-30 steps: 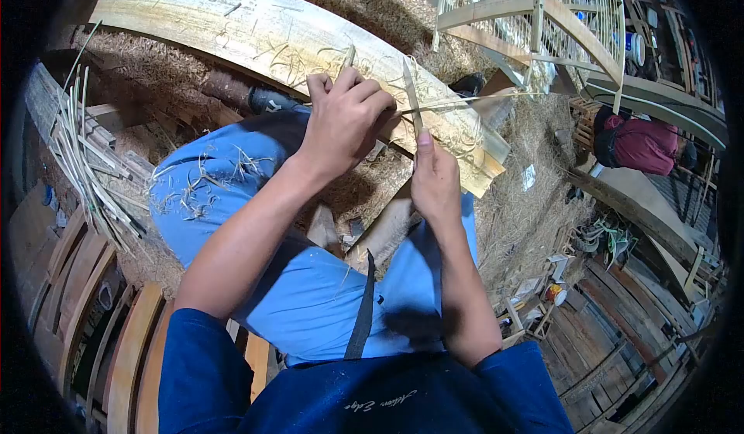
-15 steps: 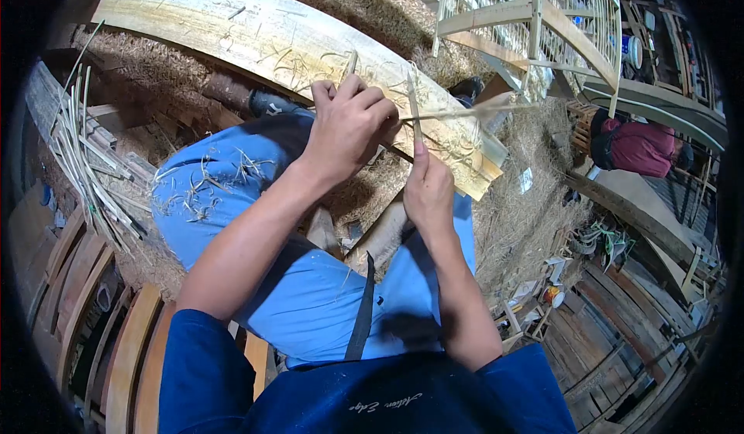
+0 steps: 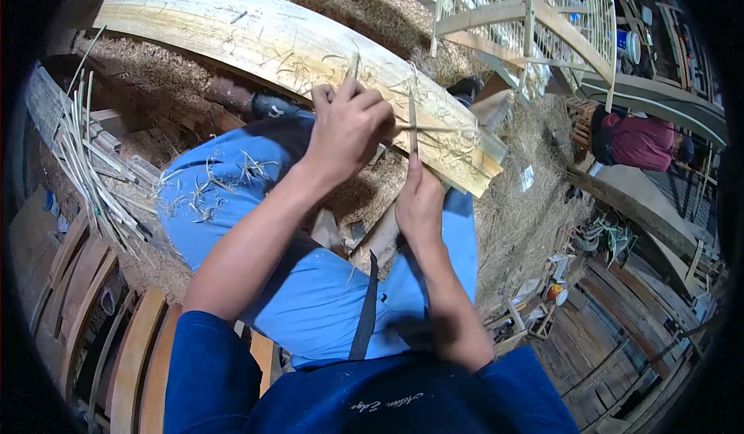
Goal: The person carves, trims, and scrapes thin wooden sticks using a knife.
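My left hand [image 3: 353, 128] is closed on a thin strip [image 3: 442, 129] that sticks out to the right from under its fingers, over the long wooden board [image 3: 194, 15]. In my right hand [image 3: 421, 201] is a knife [image 3: 413, 124], its narrow blade pointing up and away and crossing the strip just right of my left hand. A short stick [image 3: 353, 65] stands up from the board just beyond my left fingers. Thin curled shavings [image 3: 294, 66] lie on the board and on the blue trousers over my left knee.
A bundle of thin strips [image 3: 91, 163] lies at the left. Curved wooden pieces [image 3: 139, 349] are at the lower left. A barred wooden frame [image 3: 484, 17] stands at the upper right. Beyond it, a person in a dark red top [image 3: 642, 142] is bent over. Shavings cover the ground.
My right hand has moved down and slightly left with the knife, and the blade stands more upright. The strip has tilted slightly downward at its right end. My left hand has barely moved.
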Demonstrator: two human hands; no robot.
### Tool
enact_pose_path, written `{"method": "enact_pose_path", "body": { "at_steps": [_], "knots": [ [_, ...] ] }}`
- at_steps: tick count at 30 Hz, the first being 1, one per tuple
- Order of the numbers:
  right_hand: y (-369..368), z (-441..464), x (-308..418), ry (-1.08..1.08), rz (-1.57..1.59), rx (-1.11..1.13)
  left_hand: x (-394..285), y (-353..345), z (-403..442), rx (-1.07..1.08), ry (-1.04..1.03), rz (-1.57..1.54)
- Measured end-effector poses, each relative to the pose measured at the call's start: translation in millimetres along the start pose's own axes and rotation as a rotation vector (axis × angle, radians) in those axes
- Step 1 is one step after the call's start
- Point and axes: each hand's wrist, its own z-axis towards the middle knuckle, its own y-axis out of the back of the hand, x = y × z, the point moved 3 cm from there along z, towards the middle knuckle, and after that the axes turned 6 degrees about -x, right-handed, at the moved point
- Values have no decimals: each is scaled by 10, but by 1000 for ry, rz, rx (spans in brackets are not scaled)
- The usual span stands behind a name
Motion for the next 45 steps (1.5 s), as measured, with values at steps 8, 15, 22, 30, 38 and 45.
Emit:
{"method": "enact_pose_path", "body": {
  "at_steps": [8, 15, 22, 30, 38, 45],
  "knots": [
    [-14, -126, -87, -61, 21, -25, -8, -15, -28, -9, -3, 21],
    [-46, -106, -52, -120, 44, -24, 36, -8, -11, 30, 28, -46],
    [-9, -117, 7, -228, 12, 79, 37, 11, 24, -11, 40, -85],
    [-15, -192, -77, -236, 41, 80, 50, -16, -6, -8, 62, -75],
    [-41, -208, -57, -211, 78, 20, 77, -27, -18, 11, 94, -43],
    [-130, -7, -42, -212, 65, -12, 22, -2, 29, 43, 78, -23]
  ]
}}
